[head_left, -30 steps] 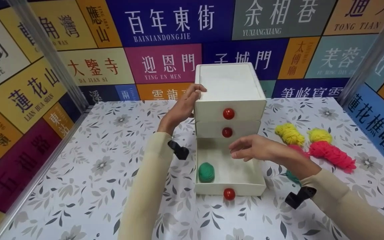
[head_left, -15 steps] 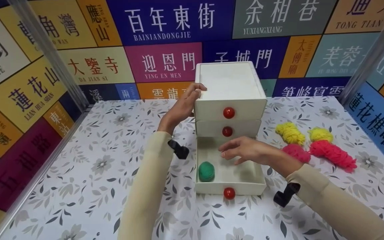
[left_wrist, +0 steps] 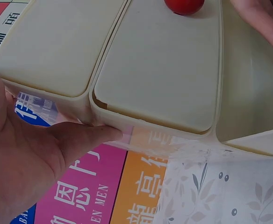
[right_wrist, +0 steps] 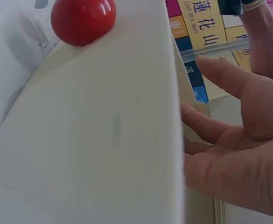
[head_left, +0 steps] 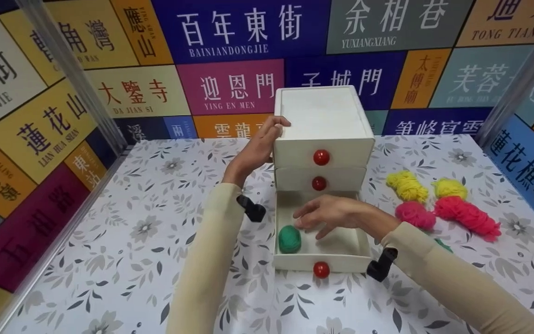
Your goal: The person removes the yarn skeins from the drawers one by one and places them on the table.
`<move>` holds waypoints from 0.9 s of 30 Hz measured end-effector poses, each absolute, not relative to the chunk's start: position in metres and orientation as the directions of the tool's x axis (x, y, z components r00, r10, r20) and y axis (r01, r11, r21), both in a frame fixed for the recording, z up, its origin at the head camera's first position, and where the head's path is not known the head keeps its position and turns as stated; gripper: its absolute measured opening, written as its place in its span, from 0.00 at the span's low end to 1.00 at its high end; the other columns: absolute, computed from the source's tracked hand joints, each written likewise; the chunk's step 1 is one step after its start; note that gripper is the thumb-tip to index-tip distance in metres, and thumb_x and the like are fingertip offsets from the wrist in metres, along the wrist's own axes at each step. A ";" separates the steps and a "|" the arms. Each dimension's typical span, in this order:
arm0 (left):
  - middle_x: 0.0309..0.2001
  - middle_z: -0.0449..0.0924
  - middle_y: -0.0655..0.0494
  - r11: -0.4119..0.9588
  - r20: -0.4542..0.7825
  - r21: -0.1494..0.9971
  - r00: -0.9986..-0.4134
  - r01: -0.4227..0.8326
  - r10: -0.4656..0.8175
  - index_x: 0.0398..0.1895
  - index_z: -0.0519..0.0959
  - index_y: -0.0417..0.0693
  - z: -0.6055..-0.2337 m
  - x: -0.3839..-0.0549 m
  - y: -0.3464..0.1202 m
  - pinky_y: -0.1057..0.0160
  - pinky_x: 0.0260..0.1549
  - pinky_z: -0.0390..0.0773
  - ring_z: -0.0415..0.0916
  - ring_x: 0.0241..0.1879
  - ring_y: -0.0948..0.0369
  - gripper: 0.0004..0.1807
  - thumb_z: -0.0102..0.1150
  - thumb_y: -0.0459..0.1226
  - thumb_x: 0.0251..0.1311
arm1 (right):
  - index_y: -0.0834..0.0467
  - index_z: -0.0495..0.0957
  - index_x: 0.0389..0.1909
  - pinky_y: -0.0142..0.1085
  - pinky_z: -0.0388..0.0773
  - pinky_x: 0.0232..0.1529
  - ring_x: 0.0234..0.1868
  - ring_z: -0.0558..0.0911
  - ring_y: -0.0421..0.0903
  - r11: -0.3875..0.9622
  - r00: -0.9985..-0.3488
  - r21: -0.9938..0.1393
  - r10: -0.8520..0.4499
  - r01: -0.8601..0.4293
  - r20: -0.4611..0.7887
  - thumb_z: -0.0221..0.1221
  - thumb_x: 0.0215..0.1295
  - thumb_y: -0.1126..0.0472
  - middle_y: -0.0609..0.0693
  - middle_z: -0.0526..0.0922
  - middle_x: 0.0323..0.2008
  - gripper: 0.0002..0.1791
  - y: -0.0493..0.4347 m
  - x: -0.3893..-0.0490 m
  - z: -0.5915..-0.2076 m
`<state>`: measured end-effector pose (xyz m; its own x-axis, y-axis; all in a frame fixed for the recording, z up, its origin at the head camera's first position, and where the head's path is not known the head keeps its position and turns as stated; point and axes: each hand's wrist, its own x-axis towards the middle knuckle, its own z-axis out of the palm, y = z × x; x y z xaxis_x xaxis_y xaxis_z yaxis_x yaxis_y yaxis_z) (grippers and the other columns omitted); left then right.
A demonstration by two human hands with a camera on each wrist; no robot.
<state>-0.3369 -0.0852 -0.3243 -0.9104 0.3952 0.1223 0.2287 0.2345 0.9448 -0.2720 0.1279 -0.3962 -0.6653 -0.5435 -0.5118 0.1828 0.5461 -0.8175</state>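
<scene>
A white drawer cabinet [head_left: 322,111] with red knobs stands on the table, its bottom drawer [head_left: 292,263] pulled out. Inside that drawer, at the front left corner, lies a green ball of yarn [head_left: 289,239]. My left hand [head_left: 258,146] holds the cabinet's upper left edge, fingers bent over the top; in the left wrist view the thumb [left_wrist: 87,137] lies along the side wall. Over the open drawer, my right hand [head_left: 332,215] reaches in with loosely spread fingers, the tips close to the green ball. The right wrist view shows nothing held in it.
Right of the cabinet lie two yellow yarn bundles [head_left: 407,186], a pink yarn ball [head_left: 415,215] and a longer pink skein [head_left: 467,217]. A bit of green [head_left: 443,245] peeks out beside the right sleeve. A wall of printed signs [head_left: 230,37] rises behind the table.
My right hand has moved left and slightly down over the drawer, coming near the green ball. My left hand keeps its place on the cabinet.
</scene>
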 end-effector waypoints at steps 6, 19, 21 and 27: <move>0.59 0.71 0.44 0.245 0.129 0.940 -0.913 0.237 0.387 0.61 0.63 0.58 -0.323 -0.336 -0.084 0.48 0.47 0.81 0.77 0.50 0.50 0.16 0.30 0.44 0.76 | 0.62 0.70 0.67 0.49 0.83 0.55 0.66 0.76 0.59 0.565 -0.629 -0.799 -0.550 0.205 -0.550 0.63 0.67 0.55 0.61 0.78 0.62 0.30 0.122 -0.280 -0.400; 0.59 0.71 0.43 0.239 0.121 0.944 -0.914 0.226 0.386 0.60 0.63 0.59 -0.324 -0.336 -0.084 0.44 0.49 0.79 0.77 0.50 0.49 0.16 0.30 0.45 0.76 | 0.62 0.73 0.65 0.43 0.85 0.49 0.54 0.81 0.52 0.616 -0.581 -0.762 -0.551 0.199 -0.598 0.69 0.61 0.61 0.59 0.76 0.59 0.31 0.097 -0.276 -0.405; 0.58 0.72 0.43 0.236 0.123 0.945 -0.913 0.228 0.388 0.60 0.63 0.58 -0.324 -0.336 -0.084 0.45 0.48 0.79 0.77 0.49 0.49 0.16 0.30 0.45 0.76 | 0.62 0.72 0.64 0.44 0.85 0.49 0.53 0.81 0.52 0.623 -0.575 -0.760 -0.560 0.183 -0.597 0.69 0.61 0.62 0.59 0.76 0.58 0.31 0.095 -0.275 -0.405; 0.58 0.70 0.43 0.245 0.126 0.941 -0.912 0.235 0.391 0.61 0.63 0.58 -0.325 -0.336 -0.084 0.43 0.49 0.79 0.76 0.48 0.50 0.16 0.30 0.44 0.76 | 0.62 0.74 0.62 0.46 0.84 0.50 0.52 0.81 0.50 0.658 -0.532 -0.743 -0.587 0.125 -0.610 0.70 0.60 0.62 0.57 0.79 0.55 0.30 0.090 -0.274 -0.405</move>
<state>-0.3355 -0.0835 -0.3252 -0.9117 0.3911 0.1261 0.2352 0.2449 0.9406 -0.2740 0.0899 -0.4053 -0.5324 -0.5873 -0.6096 0.1247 0.6578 -0.7428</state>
